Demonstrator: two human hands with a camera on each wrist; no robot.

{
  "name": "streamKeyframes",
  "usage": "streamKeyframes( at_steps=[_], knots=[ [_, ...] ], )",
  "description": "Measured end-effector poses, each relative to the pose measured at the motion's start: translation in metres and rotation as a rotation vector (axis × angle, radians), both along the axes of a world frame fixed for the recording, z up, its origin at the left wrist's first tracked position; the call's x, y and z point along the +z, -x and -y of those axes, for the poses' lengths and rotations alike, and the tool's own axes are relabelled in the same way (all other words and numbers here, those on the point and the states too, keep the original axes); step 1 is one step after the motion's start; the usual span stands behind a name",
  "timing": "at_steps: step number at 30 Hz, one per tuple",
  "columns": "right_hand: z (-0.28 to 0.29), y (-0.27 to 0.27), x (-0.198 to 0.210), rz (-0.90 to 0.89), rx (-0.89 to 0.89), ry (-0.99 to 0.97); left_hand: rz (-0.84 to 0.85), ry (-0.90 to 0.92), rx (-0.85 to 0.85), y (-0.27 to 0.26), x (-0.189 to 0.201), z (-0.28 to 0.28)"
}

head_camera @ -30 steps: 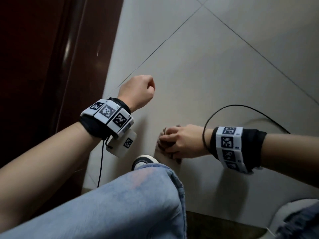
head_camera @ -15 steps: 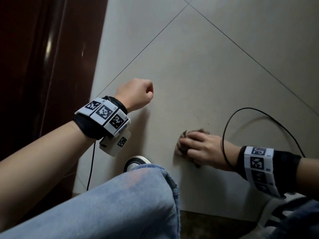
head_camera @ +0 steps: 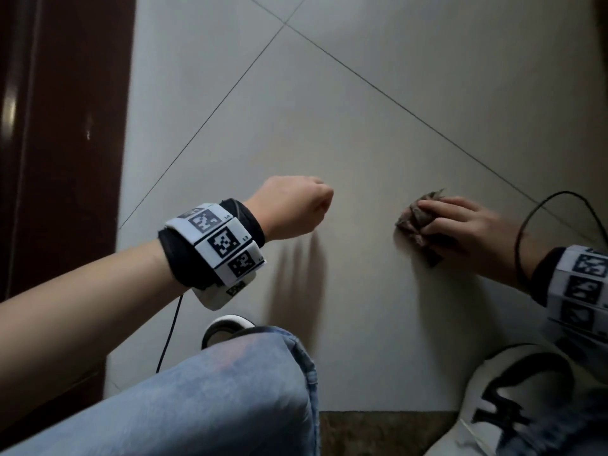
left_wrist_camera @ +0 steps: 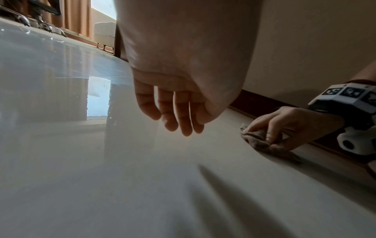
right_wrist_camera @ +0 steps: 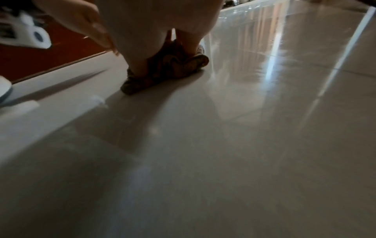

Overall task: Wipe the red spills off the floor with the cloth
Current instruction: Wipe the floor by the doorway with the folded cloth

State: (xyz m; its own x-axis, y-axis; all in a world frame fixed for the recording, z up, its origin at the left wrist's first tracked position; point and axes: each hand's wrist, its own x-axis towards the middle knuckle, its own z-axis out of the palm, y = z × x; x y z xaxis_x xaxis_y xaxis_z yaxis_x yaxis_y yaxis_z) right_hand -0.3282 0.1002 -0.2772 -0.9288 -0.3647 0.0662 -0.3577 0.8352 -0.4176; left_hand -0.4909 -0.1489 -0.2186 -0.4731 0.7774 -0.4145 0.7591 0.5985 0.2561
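Observation:
A crumpled brown-grey cloth lies bunched on the pale floor tile, right of centre. My right hand grips it and presses it down on the tile; the right wrist view shows the cloth wadded under the fingers. My left hand hangs above the floor to the left, well apart from the cloth and holding nothing. In the left wrist view its fingers dangle loosely curled, with the right hand and cloth beyond. No red marks show on the tile.
A dark wooden door frame borders the tile on the left. A black cable loops by my right wrist. My jeans knee and white shoes fill the near edge, beside a dark strip.
My right hand has slid the cloth to the right across the tile, away from my knee. The left hand has kept its place, hanging idle.

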Motion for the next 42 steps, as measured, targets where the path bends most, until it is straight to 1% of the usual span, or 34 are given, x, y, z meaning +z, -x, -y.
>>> streamKeyframes(
  at_steps=[2, 5, 9, 13, 15, 17, 18, 20, 23, 25, 27, 29, 32, 34, 36, 39, 42],
  knots=[
    [-0.002, -0.014, 0.004, 0.016, 0.023, -0.001, -0.004, -0.007, -0.013, 0.002, 0.000, -0.005],
    [0.013, -0.025, 0.007, 0.014, 0.086, -0.004, -0.018, 0.012, -0.038, 0.004, -0.003, -0.010],
    [0.045, -0.032, 0.007, 0.019, 0.280, 0.000, -0.045, 0.005, -0.020, 0.008, -0.005, -0.008],
    [0.077, -0.012, 0.015, 0.016, 0.420, -0.005, -0.086, -0.022, 0.068, 0.020, -0.004, 0.002],
    [0.095, 0.004, 0.017, 0.018, 0.440, -0.007, -0.094, -0.021, 0.123, 0.027, -0.002, 0.009],
    [0.112, 0.023, 0.016, 0.015, 0.421, -0.016, -0.095, -0.015, 0.176, 0.032, -0.001, 0.015],
    [0.120, 0.032, 0.016, -0.005, 0.399, -0.020, -0.093, -0.011, 0.200, 0.033, -0.001, 0.018],
    [0.135, 0.056, 0.015, 0.016, 0.329, -0.013, -0.078, -0.002, 0.252, 0.035, -0.002, 0.023],
    [0.148, 0.092, 0.013, 0.052, 0.164, -0.013, -0.051, 0.011, 0.322, 0.036, -0.004, 0.029],
    [0.150, 0.113, 0.017, 0.140, 0.051, 0.007, -0.045, 0.018, 0.358, 0.038, -0.004, 0.030],
    [0.145, 0.132, 0.017, 0.241, -0.057, -0.066, -0.063, 0.015, 0.385, 0.041, -0.004, 0.031],
    [0.138, 0.149, 0.019, 0.289, -0.152, -0.084, -0.085, 0.011, 0.404, 0.045, -0.004, 0.030],
    [0.121, 0.168, 0.015, 0.281, -0.326, -0.023, -0.091, 0.007, 0.413, 0.051, -0.002, 0.026],
    [0.102, 0.172, 0.013, 0.258, -0.483, 0.027, -0.077, 0.003, 0.404, 0.054, -0.002, 0.020],
    [0.077, 0.172, 0.013, 0.243, -0.629, 0.036, -0.048, 0.001, 0.378, 0.056, -0.004, 0.008],
    [0.040, 0.165, 0.010, 0.241, -0.780, -0.045, -0.027, -0.011, 0.308, 0.057, -0.006, -0.017],
    [0.013, 0.154, 0.010, 0.237, -0.892, -0.123, -0.022, -0.052, 0.263, 0.058, -0.006, -0.044]
  ],
)
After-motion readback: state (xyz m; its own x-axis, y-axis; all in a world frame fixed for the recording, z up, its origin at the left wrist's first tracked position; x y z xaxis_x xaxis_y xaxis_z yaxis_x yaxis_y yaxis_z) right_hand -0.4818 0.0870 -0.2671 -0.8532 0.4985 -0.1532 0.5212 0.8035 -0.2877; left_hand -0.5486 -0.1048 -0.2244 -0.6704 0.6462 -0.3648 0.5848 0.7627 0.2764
